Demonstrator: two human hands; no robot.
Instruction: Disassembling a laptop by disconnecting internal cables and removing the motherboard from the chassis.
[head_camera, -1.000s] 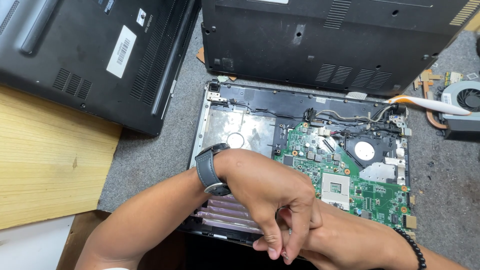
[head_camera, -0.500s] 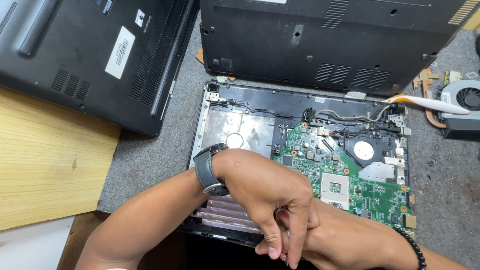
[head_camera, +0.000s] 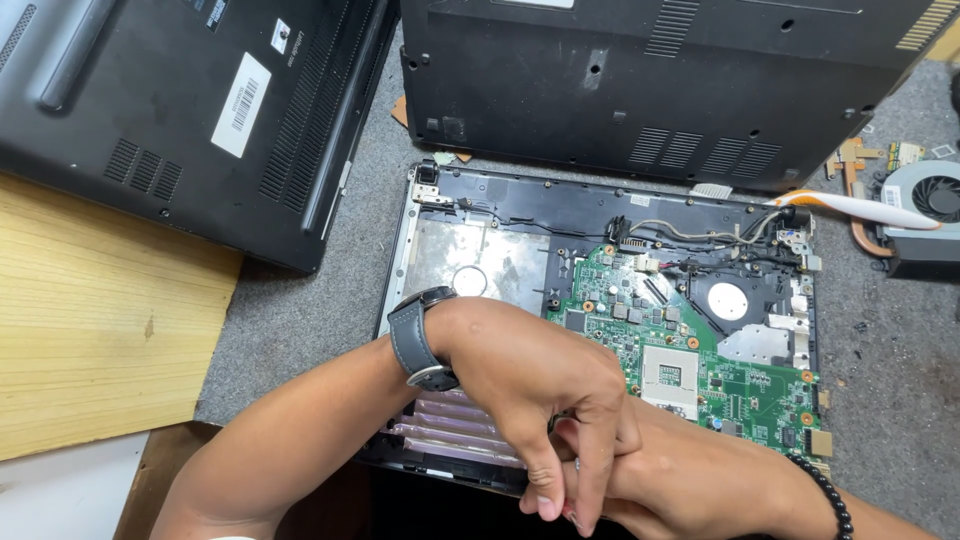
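An opened laptop chassis (head_camera: 480, 255) lies on the grey mat with its green motherboard (head_camera: 700, 370) exposed. My left hand (head_camera: 540, 390), with a dark wristwatch (head_camera: 420, 345) on the wrist, reaches across the chassis' front edge. Its fingers are curled downward over my right hand (head_camera: 680, 480). My right hand comes in from the lower right with a black bead bracelet (head_camera: 828, 495) on its wrist, and its fingers are hidden under the left hand. Whatever lies between the hands cannot be seen. Purple ribbed parts (head_camera: 450, 430) show beneath my left wrist.
Two black laptop bottoms lie upside down, one at the far left (head_camera: 180, 110) and one behind the chassis (head_camera: 650, 80). A cooling fan with copper heat pipe (head_camera: 925, 205) sits at the right. A wooden board (head_camera: 90, 330) lies at the left.
Both hands stay locked together at the chassis' front edge. The left fingers have curled slightly lower.
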